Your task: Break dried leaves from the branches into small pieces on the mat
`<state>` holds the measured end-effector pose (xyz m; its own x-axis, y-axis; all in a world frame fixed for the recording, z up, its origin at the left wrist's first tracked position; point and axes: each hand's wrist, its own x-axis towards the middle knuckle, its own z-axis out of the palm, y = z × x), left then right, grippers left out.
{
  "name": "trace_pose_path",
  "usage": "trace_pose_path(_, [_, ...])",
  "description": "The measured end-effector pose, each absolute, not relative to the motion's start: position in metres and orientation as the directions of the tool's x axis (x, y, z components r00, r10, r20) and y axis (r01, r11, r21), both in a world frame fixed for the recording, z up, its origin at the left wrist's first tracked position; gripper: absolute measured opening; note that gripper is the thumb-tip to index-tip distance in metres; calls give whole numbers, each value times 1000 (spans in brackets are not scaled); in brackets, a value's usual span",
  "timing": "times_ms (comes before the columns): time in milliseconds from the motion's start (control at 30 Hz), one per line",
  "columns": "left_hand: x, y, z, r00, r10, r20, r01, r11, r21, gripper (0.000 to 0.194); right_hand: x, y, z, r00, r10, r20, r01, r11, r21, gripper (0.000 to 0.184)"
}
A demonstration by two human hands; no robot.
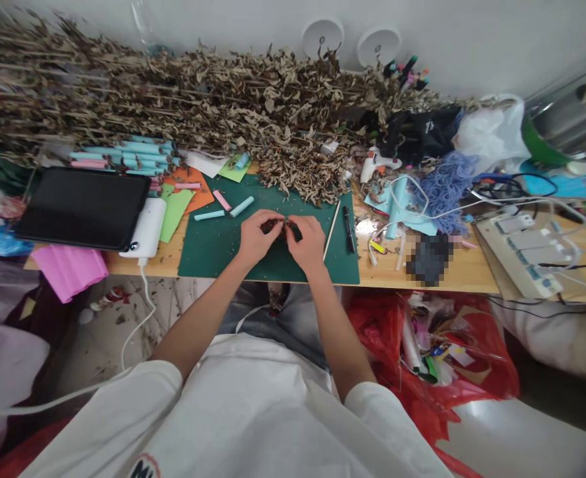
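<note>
My left hand and my right hand meet over a dark green cutting mat. Thumbs and fingertips of both are pinched together on a small brown clump of dried leaves, mostly hidden by the fingers. Left of my hands lie two light blue paper rolls and a pink paper roll. To the right, a thin wooden stick and a black pen rest at the mat's edge. Just beyond my hands spreads a heap of loose dried leaves.
Long dried leafy stalks cover the table's back. A tablet, a white power bank and stacked blue rolls are at left. A glue gun, blue yarn and a power strip are at right. A red bag hangs below.
</note>
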<state>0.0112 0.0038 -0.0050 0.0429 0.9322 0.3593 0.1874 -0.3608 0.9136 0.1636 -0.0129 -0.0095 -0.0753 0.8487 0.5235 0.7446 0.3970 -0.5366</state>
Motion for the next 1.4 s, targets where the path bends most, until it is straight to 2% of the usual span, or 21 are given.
trace_pose_path(267, [14, 5, -14, 80, 960, 270, 77, -276, 958, 16, 165, -12, -7, -114, 839, 532, 734, 432, -524, 19])
trace_pose_path(533, [16, 0, 0, 97, 953, 288, 244, -303, 921, 9, 162, -16, -4, -110, 837, 536, 778, 408, -478, 10])
trace_pose_path(733, [15, 1, 0, 85, 955, 285, 214, -296, 931, 7, 163, -15, -4, -65, 823, 564, 771, 401, -495, 8])
trace_pose_path(900, [14, 3, -8, 67, 966, 251, 87, -256, 963, 10, 164, -15, -3, -70, 828, 556, 743, 415, -525, 11])
trace_pose_path(1100, [13, 5, -16, 75, 967, 242, 40, -246, 968, 16, 164, -17, -2, -101, 841, 532, 722, 430, -542, 20])
trace_pose_path(1233, [13, 6, -16, 94, 974, 206, 62, -213, 975, 16, 166, -15, -8, -94, 854, 511, 752, 398, -526, 21])
trace_pose_path(1400, [13, 3, -12, 92, 969, 228, 130, -239, 962, 18, 166, -14, -10, -78, 844, 531, 758, 396, -519, 23])
